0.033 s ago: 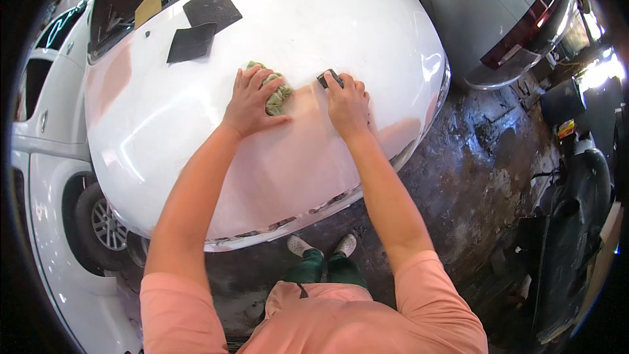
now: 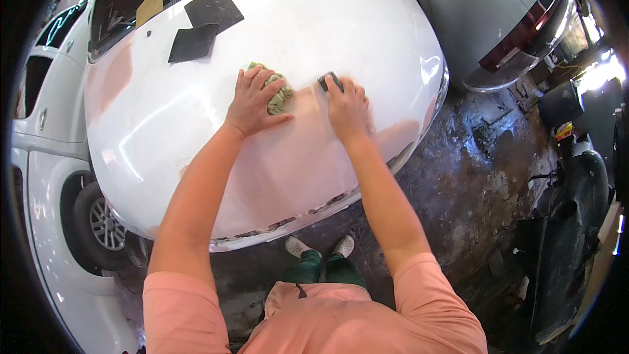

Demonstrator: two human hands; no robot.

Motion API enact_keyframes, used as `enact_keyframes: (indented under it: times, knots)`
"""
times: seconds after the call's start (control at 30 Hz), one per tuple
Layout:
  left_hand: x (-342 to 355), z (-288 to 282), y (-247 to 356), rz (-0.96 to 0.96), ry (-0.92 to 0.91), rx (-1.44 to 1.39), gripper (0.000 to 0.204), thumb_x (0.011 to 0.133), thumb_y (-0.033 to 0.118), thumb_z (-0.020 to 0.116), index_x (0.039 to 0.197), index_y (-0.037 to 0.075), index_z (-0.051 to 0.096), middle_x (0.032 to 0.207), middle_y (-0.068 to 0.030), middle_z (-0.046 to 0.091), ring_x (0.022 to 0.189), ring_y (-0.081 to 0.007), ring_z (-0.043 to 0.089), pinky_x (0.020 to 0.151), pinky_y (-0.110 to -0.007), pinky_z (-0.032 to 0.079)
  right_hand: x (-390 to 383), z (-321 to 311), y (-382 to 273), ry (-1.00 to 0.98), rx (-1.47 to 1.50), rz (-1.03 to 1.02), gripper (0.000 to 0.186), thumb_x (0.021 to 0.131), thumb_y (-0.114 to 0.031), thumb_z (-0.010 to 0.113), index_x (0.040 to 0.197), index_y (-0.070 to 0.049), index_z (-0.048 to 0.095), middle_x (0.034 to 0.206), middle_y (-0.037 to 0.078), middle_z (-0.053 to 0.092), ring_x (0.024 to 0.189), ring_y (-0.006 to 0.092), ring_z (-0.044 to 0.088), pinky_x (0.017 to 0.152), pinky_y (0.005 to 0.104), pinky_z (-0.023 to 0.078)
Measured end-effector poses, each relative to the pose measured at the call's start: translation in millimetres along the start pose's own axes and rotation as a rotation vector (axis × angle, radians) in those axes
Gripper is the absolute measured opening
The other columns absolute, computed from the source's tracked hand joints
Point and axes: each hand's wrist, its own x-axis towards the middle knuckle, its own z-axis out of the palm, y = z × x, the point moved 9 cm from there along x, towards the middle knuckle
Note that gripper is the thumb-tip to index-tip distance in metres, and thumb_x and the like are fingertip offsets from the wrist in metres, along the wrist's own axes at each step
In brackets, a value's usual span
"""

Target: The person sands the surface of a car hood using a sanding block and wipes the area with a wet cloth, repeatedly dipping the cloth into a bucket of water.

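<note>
My left hand (image 2: 254, 101) rests on the white car hood (image 2: 262, 0), its fingers curled over a crumpled green cloth (image 2: 280, 98) and its thumb stretched out on the panel. To its right, my right hand (image 2: 347, 106) presses a small dark sanding block (image 2: 329, 81) against the hood; the fingers cover most of the block. Under and between my hands lies a dull pinkish patch (image 2: 288, 164) in the white paint, running down to the hood's front edge.
Two dark sheets of sandpaper (image 2: 214, 9) lie farther up the hood, and a tan sheet (image 2: 150, 5) sits by the windshield. White vehicles stand at the left (image 2: 59, 210) and far right (image 2: 472, 26). Black car parts (image 2: 563, 223) crowd the right side of the wet, stained floor (image 2: 458, 177).
</note>
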Motion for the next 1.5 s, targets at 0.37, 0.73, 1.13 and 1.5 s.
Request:
enact_keyframes:
  times: [0.37, 0.73, 1.13, 1.5]
  knots:
    - [-0.7, 2.3, -2.7, -0.039, 0.058, -0.049, 0.064, 0.083, 0.056, 0.082, 0.136, 0.023, 0.064, 0.147, -0.0060, 0.051, 0.149, -0.0344, 0.038, 0.127, -0.070, 0.026, -16.8, 9.5, -11.7, -0.019, -0.172, 0.082, 0.041, 0.103, -0.022, 0.065, 0.143, -0.020, 0.069, 0.133, 0.010, 0.063, 0.120, 0.0396, 0.058, 0.098, 0.0556, 0.052]
    - [-5.8, 0.4, -10.1, -0.037, 0.070, -0.022, 0.059, 0.086, 0.055, 0.079, 0.135, 0.025, 0.066, 0.150, -0.0064, 0.052, 0.151, -0.0346, 0.038, 0.127, -0.068, 0.027, -32.5, 13.7, -16.9, -0.164, -0.128, 0.052, 0.042, 0.102, -0.022, 0.067, 0.144, -0.021, 0.068, 0.138, 0.010, 0.061, 0.119, 0.0383, 0.059, 0.099, 0.0544, 0.052]
    - [69.3, 38.2, 7.5, 0.049, 0.054, -0.117, 0.035, 0.087, 0.035, 0.082, 0.119, 0.024, 0.075, 0.140, -0.0012, 0.062, 0.140, -0.0317, 0.051, 0.120, -0.055, 0.038, 2.0, 9.0, 21.7, -0.127, -0.141, 0.272, 0.044, 0.100, -0.024, 0.070, 0.144, -0.022, 0.068, 0.134, 0.008, 0.061, 0.118, 0.0374, 0.058, 0.098, 0.0558, 0.051]
    - [99.8, 60.3, 9.7, 0.044, 0.002, -0.037, 0.030, 0.086, 0.028, 0.080, 0.114, 0.022, 0.071, 0.132, -0.0034, 0.063, 0.138, -0.0319, 0.050, 0.117, -0.058, 0.037, -27.0, 11.3, -16.3, -0.114, -0.111, 0.208, 0.040, 0.100, -0.019, 0.068, 0.140, -0.019, 0.071, 0.137, 0.010, 0.062, 0.117, 0.0397, 0.060, 0.099, 0.0544, 0.052]
